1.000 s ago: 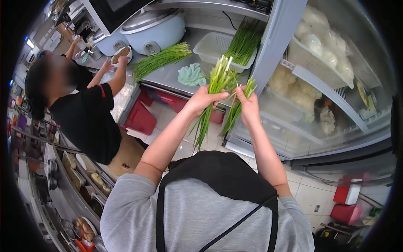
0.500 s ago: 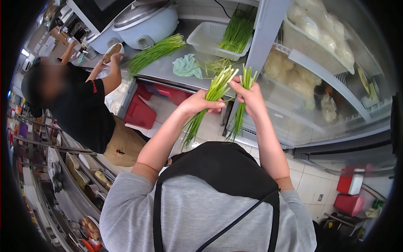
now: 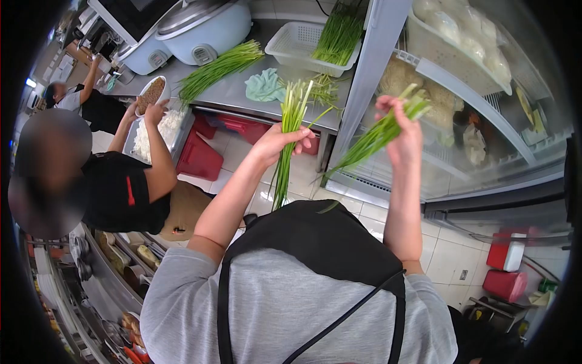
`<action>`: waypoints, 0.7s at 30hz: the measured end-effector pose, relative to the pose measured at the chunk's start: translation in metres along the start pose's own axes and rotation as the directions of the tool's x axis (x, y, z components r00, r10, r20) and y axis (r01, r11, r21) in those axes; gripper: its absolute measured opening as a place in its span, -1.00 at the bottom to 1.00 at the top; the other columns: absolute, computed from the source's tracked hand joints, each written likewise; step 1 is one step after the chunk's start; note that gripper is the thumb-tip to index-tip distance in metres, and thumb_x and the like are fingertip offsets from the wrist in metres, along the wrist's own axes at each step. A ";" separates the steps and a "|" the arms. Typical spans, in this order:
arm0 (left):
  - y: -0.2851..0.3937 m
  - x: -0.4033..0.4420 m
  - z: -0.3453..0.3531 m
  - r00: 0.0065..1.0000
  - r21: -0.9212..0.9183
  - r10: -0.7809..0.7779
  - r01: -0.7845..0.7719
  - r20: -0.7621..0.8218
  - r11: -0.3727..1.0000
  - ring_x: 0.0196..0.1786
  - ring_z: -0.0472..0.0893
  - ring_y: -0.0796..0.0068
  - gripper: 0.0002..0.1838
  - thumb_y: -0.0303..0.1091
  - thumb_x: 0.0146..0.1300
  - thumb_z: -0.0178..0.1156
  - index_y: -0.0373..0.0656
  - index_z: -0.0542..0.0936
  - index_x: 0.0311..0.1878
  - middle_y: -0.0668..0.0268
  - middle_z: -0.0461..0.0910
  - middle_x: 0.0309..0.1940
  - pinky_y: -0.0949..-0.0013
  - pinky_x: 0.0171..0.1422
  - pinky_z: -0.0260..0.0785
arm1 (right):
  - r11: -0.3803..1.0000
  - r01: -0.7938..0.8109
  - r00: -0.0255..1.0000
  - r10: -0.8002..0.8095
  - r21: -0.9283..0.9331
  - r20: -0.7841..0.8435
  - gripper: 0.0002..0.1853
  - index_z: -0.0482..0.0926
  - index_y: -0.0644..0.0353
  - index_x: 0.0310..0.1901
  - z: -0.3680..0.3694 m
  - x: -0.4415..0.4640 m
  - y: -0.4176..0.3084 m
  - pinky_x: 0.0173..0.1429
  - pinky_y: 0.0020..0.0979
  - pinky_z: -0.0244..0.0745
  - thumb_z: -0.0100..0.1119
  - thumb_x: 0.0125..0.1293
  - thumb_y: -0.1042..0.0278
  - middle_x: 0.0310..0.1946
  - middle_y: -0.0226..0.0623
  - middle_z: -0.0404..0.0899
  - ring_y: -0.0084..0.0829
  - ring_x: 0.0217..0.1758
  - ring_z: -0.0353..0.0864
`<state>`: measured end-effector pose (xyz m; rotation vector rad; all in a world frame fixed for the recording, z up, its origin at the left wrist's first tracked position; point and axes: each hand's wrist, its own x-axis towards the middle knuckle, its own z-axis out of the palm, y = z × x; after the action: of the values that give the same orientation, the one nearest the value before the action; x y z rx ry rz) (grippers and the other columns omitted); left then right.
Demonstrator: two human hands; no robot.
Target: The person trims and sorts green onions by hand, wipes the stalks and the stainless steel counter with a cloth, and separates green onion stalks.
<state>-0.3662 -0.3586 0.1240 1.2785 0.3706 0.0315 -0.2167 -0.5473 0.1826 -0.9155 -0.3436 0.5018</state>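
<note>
My left hand [image 3: 280,144] is closed round an upright bunch of green chives [image 3: 294,109], pale cut ends up and thin leaves hanging down. One stalk sticks out to the right from it. A second bunch of chives [image 3: 370,144] lies aslant in my right hand [image 3: 404,128], its pale ends at the upper right and its leaves trailing down to the left. Both hands are above the floor, in front of the counter edge. Loose trimmings [image 3: 322,91] lie on the counter, beside a crumpled pale green cloth [image 3: 264,85].
On the steel counter [image 3: 233,100] are a pile of chives [image 3: 221,68], a white basket [image 3: 291,43] with more chives, and rice cookers [image 3: 203,30]. A glass-doored fridge [image 3: 436,133] stands at right. At left a co-worker holds a bowl [image 3: 151,96] over a tub of white food [image 3: 159,138].
My right hand has moved right, away from my left, and its bunch has tipped from upright to slanting. My left hand's bunch is straighter. The co-worker's bowl has moved down over the tub.
</note>
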 end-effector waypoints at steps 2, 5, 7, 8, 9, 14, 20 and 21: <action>0.000 0.001 0.001 1.000 0.014 -0.001 0.001 -0.002 1.000 -0.56 0.42 0.65 -0.76 -0.28 0.14 0.11 -0.30 0.50 -0.26 0.34 0.52 -0.53 0.60 -0.49 0.22 | 0.979 0.204 0.979 -0.204 -0.026 -0.021 -0.87 0.38 0.20 -0.22 -0.003 -0.006 -0.018 -0.37 -0.50 0.33 -0.09 0.27 0.36 -0.49 -0.38 0.39 -0.60 -0.56 0.29; 0.003 0.002 0.007 1.000 0.015 -0.001 0.001 0.018 1.000 -0.55 0.42 0.61 -0.74 -0.29 0.14 0.11 -0.33 0.48 -0.24 0.27 0.50 -0.51 0.58 -0.50 0.25 | 0.991 0.135 0.987 -0.132 -0.018 0.094 -0.87 0.35 0.21 -0.21 -0.022 -0.011 -0.022 -0.40 -0.52 0.32 -0.11 0.28 0.37 -0.53 -0.40 0.35 -0.64 -0.60 0.26; 0.004 0.005 0.015 0.999 0.001 0.012 -0.012 0.048 1.000 -0.55 0.42 0.61 -0.74 -0.28 0.14 0.11 -0.32 0.47 -0.24 0.27 0.50 -0.50 0.58 -0.50 0.25 | 0.994 0.094 0.994 -0.092 -0.052 0.052 -0.84 0.37 0.23 -0.19 -0.025 -0.014 -0.005 -0.42 -0.53 0.30 -0.10 0.28 0.34 -0.56 -0.44 0.32 -0.67 -0.64 0.21; 0.005 0.006 0.019 0.997 -0.017 0.030 -0.029 0.071 0.999 -0.55 0.42 0.61 -0.73 -0.28 0.14 0.12 -0.32 0.47 -0.23 0.26 0.50 -0.50 0.58 -0.50 0.25 | 1.000 0.004 0.996 -0.002 -0.027 0.092 -0.81 0.38 0.24 -0.18 -0.025 -0.015 0.008 -0.43 -0.52 0.29 -0.08 0.27 0.32 -0.56 -0.45 0.32 -0.68 -0.64 0.20; 0.008 0.006 0.024 0.997 -0.014 0.030 -0.029 0.077 0.999 -0.55 0.42 0.61 -0.73 -0.28 0.14 0.12 -0.32 0.47 -0.23 0.26 0.50 -0.50 0.58 -0.50 0.25 | 0.996 -0.088 0.987 0.088 -0.005 0.135 -0.79 0.38 0.25 -0.16 -0.024 -0.016 0.018 -0.43 -0.52 0.29 -0.06 0.27 0.30 -0.55 -0.45 0.32 -0.69 -0.64 0.19; 0.018 0.007 0.041 0.990 -0.013 0.078 -0.077 0.118 0.997 -0.55 0.43 0.61 -0.74 -0.29 0.13 0.13 -0.31 0.47 -0.24 0.26 0.50 -0.49 0.58 -0.50 0.25 | 0.940 -0.229 0.970 0.199 0.253 0.139 -0.72 0.40 0.27 -0.15 -0.013 -0.022 0.035 -0.45 -0.54 0.24 -0.01 0.24 0.23 -0.54 -0.46 0.32 -0.69 -0.63 0.19; 0.020 0.009 0.052 0.989 -0.001 0.069 -0.070 0.134 0.998 -0.54 0.43 0.60 -0.77 -0.31 0.12 0.14 -0.30 0.50 -0.26 0.28 0.51 -0.49 0.56 -0.49 0.26 | 0.942 -0.224 0.968 0.186 0.248 0.169 -0.73 0.41 0.30 -0.18 -0.014 -0.025 0.033 -0.49 -0.60 0.17 0.05 0.21 0.26 -0.57 -0.50 0.29 -0.72 -0.64 0.16; 0.018 0.010 0.055 0.989 -0.002 0.069 -0.069 0.134 0.998 -0.54 0.43 0.60 -0.77 -0.31 0.12 0.14 -0.30 0.50 -0.26 0.28 0.51 -0.49 0.56 -0.49 0.26 | 0.959 -0.215 0.964 0.178 0.183 0.198 -0.73 0.40 0.31 -0.16 -0.011 -0.027 0.034 -0.50 -0.62 0.14 0.04 0.22 0.29 -0.57 -0.50 0.29 -0.72 -0.63 0.15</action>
<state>-0.3377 -0.4021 0.1512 1.2879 0.2105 0.0034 -0.2429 -0.5516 0.1464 -0.7096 -0.3592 0.7927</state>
